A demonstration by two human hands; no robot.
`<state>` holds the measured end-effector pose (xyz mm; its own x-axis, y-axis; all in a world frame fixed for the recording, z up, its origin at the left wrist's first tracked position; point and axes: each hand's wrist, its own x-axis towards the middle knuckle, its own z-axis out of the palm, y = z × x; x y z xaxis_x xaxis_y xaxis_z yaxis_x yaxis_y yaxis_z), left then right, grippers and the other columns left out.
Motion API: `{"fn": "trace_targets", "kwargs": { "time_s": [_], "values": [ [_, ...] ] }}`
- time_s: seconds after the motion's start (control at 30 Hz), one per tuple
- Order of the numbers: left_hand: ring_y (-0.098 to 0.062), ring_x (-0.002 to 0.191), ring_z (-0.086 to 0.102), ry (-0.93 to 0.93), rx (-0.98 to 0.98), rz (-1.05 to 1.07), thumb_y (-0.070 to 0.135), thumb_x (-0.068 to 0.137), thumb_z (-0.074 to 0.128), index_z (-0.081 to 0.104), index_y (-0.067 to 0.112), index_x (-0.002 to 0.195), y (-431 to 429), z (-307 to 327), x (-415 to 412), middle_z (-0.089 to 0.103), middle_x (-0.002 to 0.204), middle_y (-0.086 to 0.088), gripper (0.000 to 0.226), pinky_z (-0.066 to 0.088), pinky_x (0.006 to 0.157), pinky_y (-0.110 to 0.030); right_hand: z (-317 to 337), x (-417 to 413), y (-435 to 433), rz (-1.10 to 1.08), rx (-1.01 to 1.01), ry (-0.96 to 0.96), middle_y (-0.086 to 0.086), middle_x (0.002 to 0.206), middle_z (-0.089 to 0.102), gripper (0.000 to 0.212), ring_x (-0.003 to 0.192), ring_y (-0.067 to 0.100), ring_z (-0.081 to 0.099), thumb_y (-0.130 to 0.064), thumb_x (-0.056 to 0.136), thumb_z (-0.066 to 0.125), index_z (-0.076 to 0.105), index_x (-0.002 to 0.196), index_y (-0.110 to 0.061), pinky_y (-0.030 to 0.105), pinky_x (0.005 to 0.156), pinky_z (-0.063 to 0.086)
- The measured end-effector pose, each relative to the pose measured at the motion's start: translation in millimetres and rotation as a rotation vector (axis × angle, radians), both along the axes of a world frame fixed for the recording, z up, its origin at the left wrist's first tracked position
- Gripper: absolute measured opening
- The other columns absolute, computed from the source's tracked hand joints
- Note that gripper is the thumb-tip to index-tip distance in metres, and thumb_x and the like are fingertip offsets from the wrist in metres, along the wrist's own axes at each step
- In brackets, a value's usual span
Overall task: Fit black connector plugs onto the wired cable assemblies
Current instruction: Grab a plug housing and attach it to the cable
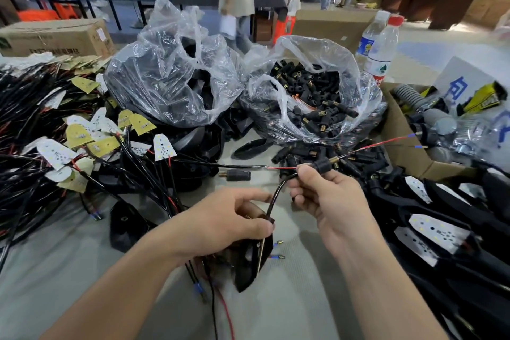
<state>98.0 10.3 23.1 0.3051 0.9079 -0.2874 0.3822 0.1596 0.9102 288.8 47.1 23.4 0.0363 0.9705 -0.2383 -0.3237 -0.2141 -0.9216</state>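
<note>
My right hand [328,196] pinches a black connector plug [324,164] with a brass tip, threaded on a black cable [277,193]. Thin red and black wires with blue terminals [386,142] run out of the plug toward the upper right. My left hand [223,222] grips a black housing [252,262] where that cable ends; more wires with blue terminals hang below it. A clear bag of black connector plugs [311,96] stands behind my hands, with loose plugs [300,153] spilled in front. One single plug [237,175] lies on the table.
A heap of wired cable assemblies with white and yellow LED boards [82,141] fills the left. A second clear bag of black housings [171,74] stands at centre back. Finished black parts [441,223] pile at right, beside a cardboard box [408,152] and two water bottles [382,47].
</note>
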Motion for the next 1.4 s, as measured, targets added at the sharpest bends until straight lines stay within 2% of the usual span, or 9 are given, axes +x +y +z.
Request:
{"fn": "trace_targets", "kwargs": {
  "time_s": [0.1, 0.2, 0.47, 0.63, 0.8, 0.9, 1.03, 1.17, 1.4],
  "values": [
    [0.000, 0.088, 0.069, -0.022, -0.030, -0.082, 0.049, 0.064, 0.081, 0.046, 0.044, 0.141, -5.5, 3.6, 5.0, 0.076, 0.109, 0.010, 0.085, 0.051, 0.078, -0.014, -2.1, -1.6, -0.6, -0.054, 0.013, -0.013, 0.012, 0.068, 0.071, 0.013, 0.056, 0.017, 0.061, -0.007, 0.095, 0.068, 0.068, 0.083, -0.002, 0.022, 0.052, 0.054],
    [-0.004, 0.082, 0.069, 0.081, 0.024, -0.038, 0.020, 0.071, 0.083, 0.031, 0.038, 0.153, -9.4, 1.2, 15.6, 0.074, 0.104, 0.011, 0.099, 0.049, 0.070, -0.014, -2.6, -1.3, -0.8, -0.098, 0.011, 0.023, 0.014, 0.070, 0.071, 0.011, 0.056, 0.017, 0.063, -0.006, 0.095, 0.069, 0.068, 0.085, -0.001, 0.022, 0.055, 0.055],
    [-0.014, 0.095, 0.076, -0.084, 0.068, 0.176, -0.028, 0.083, 0.053, 0.053, 0.014, 0.124, -2.9, -1.7, 13.6, 0.076, 0.107, -0.002, 0.058, 0.059, 0.078, -0.027, 1.5, 1.1, 0.0, -0.087, 0.020, 0.139, 0.010, 0.073, 0.071, 0.007, 0.057, 0.015, 0.061, -0.007, 0.096, 0.067, 0.067, 0.088, -0.006, 0.020, 0.053, 0.051],
    [-0.023, 0.103, 0.073, -0.157, 0.033, 0.106, -0.025, 0.079, 0.062, 0.058, 0.013, 0.125, -0.7, -7.0, 5.0, 0.078, 0.107, -0.005, 0.060, 0.054, 0.076, -0.025, 0.7, 0.4, -3.0, 0.130, 0.031, 0.173, 0.017, 0.092, 0.075, 0.010, 0.071, 0.023, 0.068, -0.002, 0.100, 0.056, 0.061, 0.101, -0.011, 0.026, 0.058, 0.054],
    [-0.009, 0.081, 0.068, -0.125, 0.034, 0.067, -0.002, 0.075, 0.075, 0.067, 0.016, 0.123, 0.5, -7.2, 6.2, 0.079, 0.104, -0.001, 0.052, 0.053, 0.073, -0.025, 0.7, 0.2, -2.6, 0.090, 0.041, 0.261, 0.019, 0.089, 0.075, 0.010, 0.060, 0.017, 0.064, -0.002, 0.101, 0.054, 0.059, 0.099, -0.011, 0.023, 0.055, 0.054],
    [-0.004, 0.057, 0.060, -0.116, 0.022, 0.165, 0.000, 0.090, 0.073, 0.074, 0.014, 0.107, -1.2, -9.8, 7.7, 0.076, 0.077, 0.003, 0.023, 0.047, 0.055, -0.017, 0.2, 0.2, -0.7, 0.031, 0.045, 0.286, 0.016, 0.081, 0.073, 0.011, 0.055, 0.015, 0.062, -0.003, 0.100, 0.057, 0.063, 0.093, -0.009, 0.021, 0.051, 0.053],
    [-0.013, 0.073, 0.063, -0.148, 0.113, 0.361, 0.001, 0.089, 0.074, 0.080, 0.018, 0.091, 4.6, -10.1, 3.9, 0.079, 0.085, -0.013, 0.018, 0.048, 0.077, -0.025, -1.9, 1.7, 1.3, 0.029, 0.054, 0.206, 0.013, 0.081, 0.072, 0.006, 0.055, 0.013, 0.060, -0.008, 0.095, 0.066, 0.068, 0.090, -0.006, 0.020, 0.050, 0.050],
    [-0.011, 0.075, 0.066, -0.202, 0.171, 0.462, 0.001, 0.089, 0.074, 0.083, 0.026, 0.076, 8.3, -9.0, -1.1, 0.080, 0.085, -0.009, 0.030, 0.053, 0.078, -0.022, -5.2, 0.4, 0.2, 0.084, 0.073, 0.032, 0.011, 0.077, 0.067, 0.012, 0.061, 0.014, 0.057, -0.004, 0.090, 0.071, 0.076, 0.083, -0.013, 0.022, 0.055, 0.048],
    [-0.011, 0.079, 0.072, -0.164, 0.181, 0.457, 0.001, 0.084, 0.079, 0.084, 0.016, 0.090, 5.9, -9.3, -5.1, 0.080, 0.085, -0.007, 0.016, 0.056, 0.076, -0.015, -6.7, -7.1, -2.0, 0.239, 0.083, 0.006, 0.012, 0.085, 0.074, 0.005, 0.061, 0.016, 0.059, -0.004, 0.095, 0.065, 0.069, 0.096, -0.002, 0.023, 0.056, 0.049]
  ]
}}
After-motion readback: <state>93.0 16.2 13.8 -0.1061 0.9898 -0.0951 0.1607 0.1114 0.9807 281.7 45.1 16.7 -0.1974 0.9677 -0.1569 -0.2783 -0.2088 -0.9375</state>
